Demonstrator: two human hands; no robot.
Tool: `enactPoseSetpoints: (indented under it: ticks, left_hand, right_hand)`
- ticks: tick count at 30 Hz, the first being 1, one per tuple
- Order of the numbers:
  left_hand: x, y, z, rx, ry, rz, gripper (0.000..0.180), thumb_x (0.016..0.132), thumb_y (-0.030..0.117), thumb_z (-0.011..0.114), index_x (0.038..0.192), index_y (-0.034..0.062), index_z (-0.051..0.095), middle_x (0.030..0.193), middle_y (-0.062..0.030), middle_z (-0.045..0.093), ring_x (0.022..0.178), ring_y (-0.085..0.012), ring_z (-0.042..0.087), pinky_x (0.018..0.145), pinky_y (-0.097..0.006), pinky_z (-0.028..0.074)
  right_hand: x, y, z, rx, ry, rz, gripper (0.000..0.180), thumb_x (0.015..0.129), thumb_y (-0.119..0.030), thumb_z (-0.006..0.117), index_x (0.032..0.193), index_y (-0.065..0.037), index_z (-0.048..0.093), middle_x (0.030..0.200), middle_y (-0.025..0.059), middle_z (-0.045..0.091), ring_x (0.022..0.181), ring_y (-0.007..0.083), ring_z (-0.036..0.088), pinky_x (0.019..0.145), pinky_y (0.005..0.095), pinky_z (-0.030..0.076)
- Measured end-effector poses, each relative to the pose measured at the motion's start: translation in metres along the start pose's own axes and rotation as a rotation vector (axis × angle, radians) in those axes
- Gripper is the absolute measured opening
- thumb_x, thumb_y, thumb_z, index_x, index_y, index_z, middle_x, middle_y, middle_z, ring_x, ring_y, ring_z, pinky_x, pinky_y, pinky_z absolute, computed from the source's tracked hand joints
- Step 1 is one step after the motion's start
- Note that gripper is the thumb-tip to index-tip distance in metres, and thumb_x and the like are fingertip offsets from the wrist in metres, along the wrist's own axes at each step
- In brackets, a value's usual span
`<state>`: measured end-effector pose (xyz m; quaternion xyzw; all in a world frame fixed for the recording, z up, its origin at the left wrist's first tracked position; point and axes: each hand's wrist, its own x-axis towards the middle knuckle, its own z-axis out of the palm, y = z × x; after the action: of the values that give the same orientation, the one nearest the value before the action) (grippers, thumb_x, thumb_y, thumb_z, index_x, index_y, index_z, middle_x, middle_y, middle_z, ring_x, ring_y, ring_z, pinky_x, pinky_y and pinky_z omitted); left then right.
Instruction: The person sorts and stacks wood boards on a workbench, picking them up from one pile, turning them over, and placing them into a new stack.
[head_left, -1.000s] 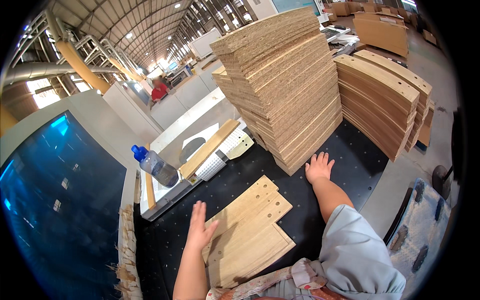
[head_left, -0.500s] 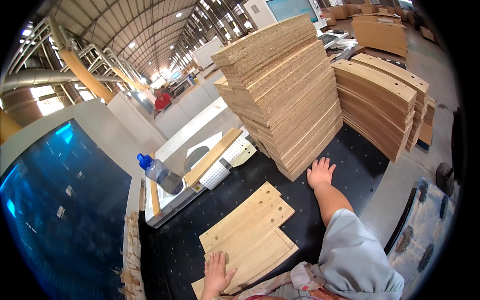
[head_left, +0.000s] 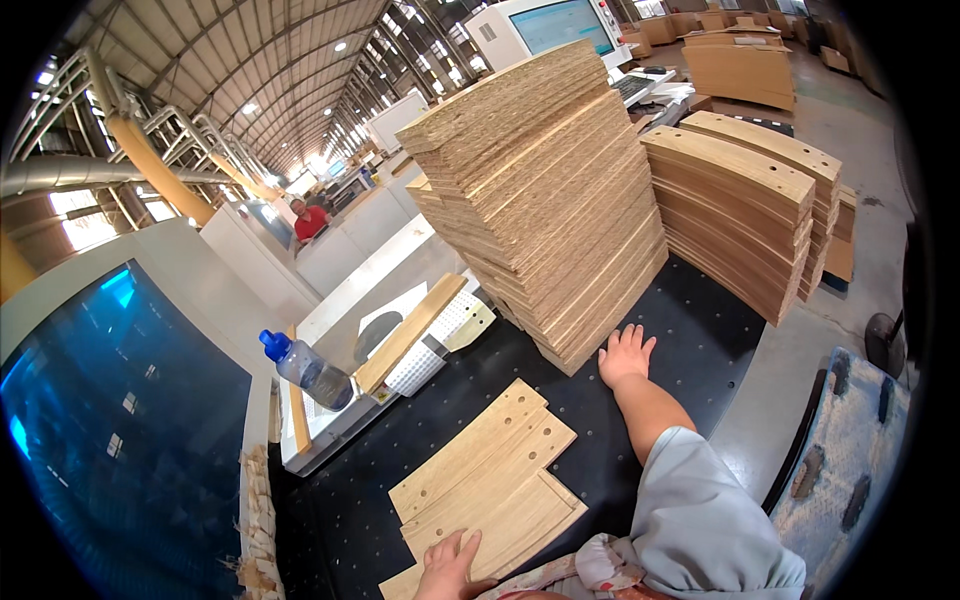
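From the head view, my left hand (head_left: 447,565) rests on the near corner of the top panel (head_left: 487,478), fingers spread flat on the wood, gripping nothing. The light wooden panels lie in a small overlapping pile on the black table (head_left: 700,330), just ahead of that hand. Their long axis runs from my near left up and away to the right, toward the big stack (head_left: 545,190). The upper edge is stepped and drilled with small holes.

My right hand (head_left: 626,355) is stretched further out, palm down and open on the table, touching or nearly touching the foot of the stack. It holds nothing. The panels sit to its left and nearer my body, with bare table between them.

So the left hand is the nearer one: it is already on the wood, at the low end of the long axis, while the right is well clear of it beyond the far corner.

Left of the panels, a bottle (head_left: 305,368) with a blue cap lies tilted on the white machine bed, beside a wooden strip (head_left: 410,332) laid slantwise. A second stack of curved boards (head_left: 745,215) stands to the right of the big one. A person in red (head_left: 310,220) works far off.
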<state>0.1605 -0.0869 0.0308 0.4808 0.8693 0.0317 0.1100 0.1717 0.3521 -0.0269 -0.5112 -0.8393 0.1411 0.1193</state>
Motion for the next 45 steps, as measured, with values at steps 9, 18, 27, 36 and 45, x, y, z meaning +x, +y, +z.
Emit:
enactPoseSetpoints:
  ticks: [9,18,27,36,45]
  left_hand:
    - [0.001,0.017,-0.011,-0.018,-0.036,-0.133,0.064,0.077,0.035,0.052,0.135,0.0146,0.037,0.136,-0.0205,0.03,0.125,-0.0383,0.028,0.105,-0.048,0.021]
    - [-0.001,0.013,-0.012,-0.095,0.113,-0.01,0.075,0.067,0.036,0.069,0.131,0.0099,0.042,0.131,-0.0238,0.035,0.122,-0.0397,0.031,0.101,-0.048,0.025]
    - [-0.003,0.014,-0.02,-0.156,0.074,-0.058,0.074,0.069,0.041,0.068,0.132,0.0103,0.042,0.131,-0.0217,0.036,0.122,-0.0398,0.031,0.101,-0.048,0.024]
    - [0.005,-0.007,0.004,-0.176,0.319,-0.117,0.061,0.073,0.045,0.066,0.117,0.0046,0.052,0.103,-0.0144,0.056,0.098,-0.0325,0.05,0.085,-0.042,0.037]
    - [0.009,-0.007,0.012,-0.173,0.386,-0.126,0.048,0.075,0.04,0.065,0.105,0.0029,0.055,0.097,-0.015,0.059,0.091,-0.0335,0.054,0.079,-0.042,0.042]
  right_hand:
    - [-0.001,-0.002,-0.003,-0.002,-0.021,0.006,0.051,0.088,-0.036,0.043,0.128,-0.004,0.041,0.14,0.0164,0.03,0.133,0.0317,0.02,0.106,0.0545,0.016]
    - [-0.003,-0.004,-0.007,0.008,-0.038,0.021,0.051,0.089,-0.037,0.043,0.13,-0.006,0.039,0.141,0.0157,0.028,0.134,0.0313,0.019,0.107,0.0536,0.015]
    - [-0.004,-0.007,-0.008,-0.01,-0.048,0.026,0.052,0.089,-0.037,0.043,0.131,-0.006,0.039,0.141,0.016,0.028,0.134,0.0315,0.019,0.106,0.054,0.015]
    - [-0.003,-0.007,-0.007,-0.026,-0.026,0.026,0.052,0.089,-0.037,0.044,0.13,-0.006,0.04,0.141,0.0163,0.029,0.134,0.0316,0.02,0.106,0.0545,0.017]
    - [-0.002,-0.008,-0.007,-0.073,-0.057,0.034,0.053,0.089,-0.038,0.041,0.133,-0.007,0.037,0.141,0.0159,0.028,0.134,0.0314,0.019,0.105,0.0549,0.018]
